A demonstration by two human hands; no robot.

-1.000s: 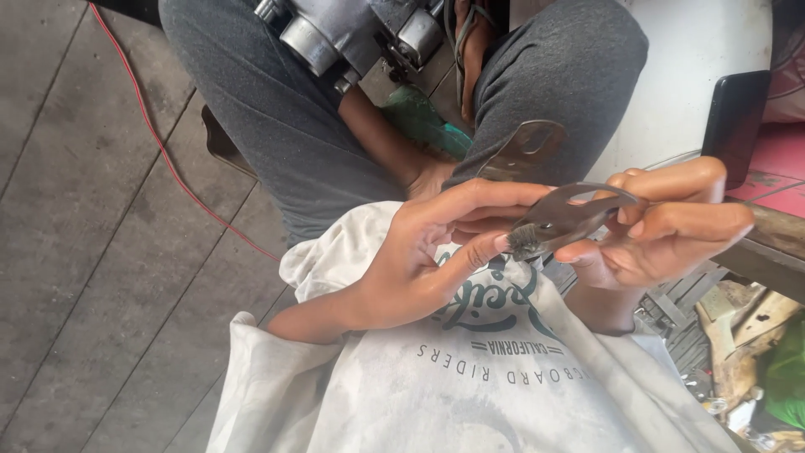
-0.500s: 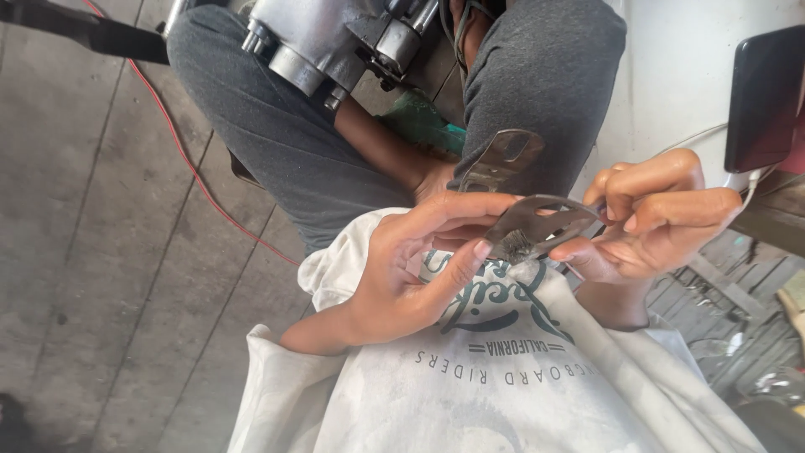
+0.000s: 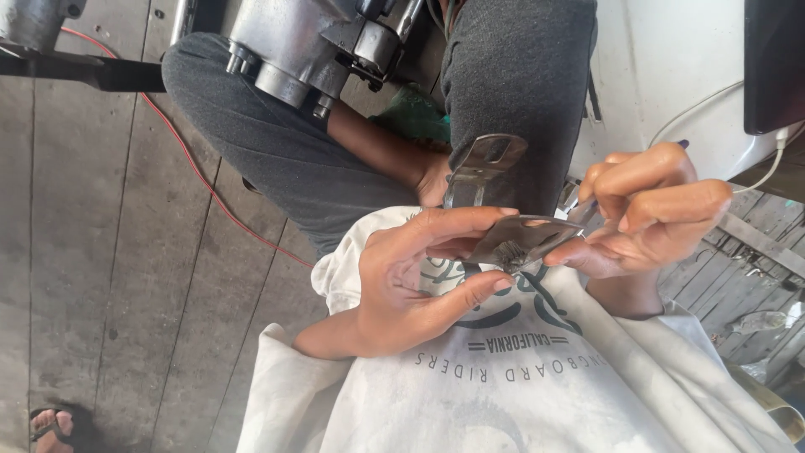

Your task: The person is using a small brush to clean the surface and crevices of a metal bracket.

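Note:
My left hand [image 3: 419, 285] and my right hand [image 3: 650, 210] hold one flat grey metal plate [image 3: 524, 239] with slots between them, just above my white printed shirt [image 3: 520, 377]. Left thumb and fingers pinch the plate's left end. The curled right fingers grip its right end. A bent metal bracket [image 3: 482, 168] rises just behind the left fingers; whether it joins the plate is hidden.
Legs in grey trousers [image 3: 277, 159] are folded ahead, with a silver engine part [image 3: 293, 42] beyond them. A red wire [image 3: 193, 168] runs over the wooden plank floor [image 3: 101, 252]. A white cable [image 3: 713, 109] and dark device [image 3: 771, 67] are at right. A sandalled foot [image 3: 50, 424] shows bottom left.
The view has tilted, bringing the engine part and more floor into sight. Both hands stay on the metal plate, which has turned slightly flatter between the fingers.

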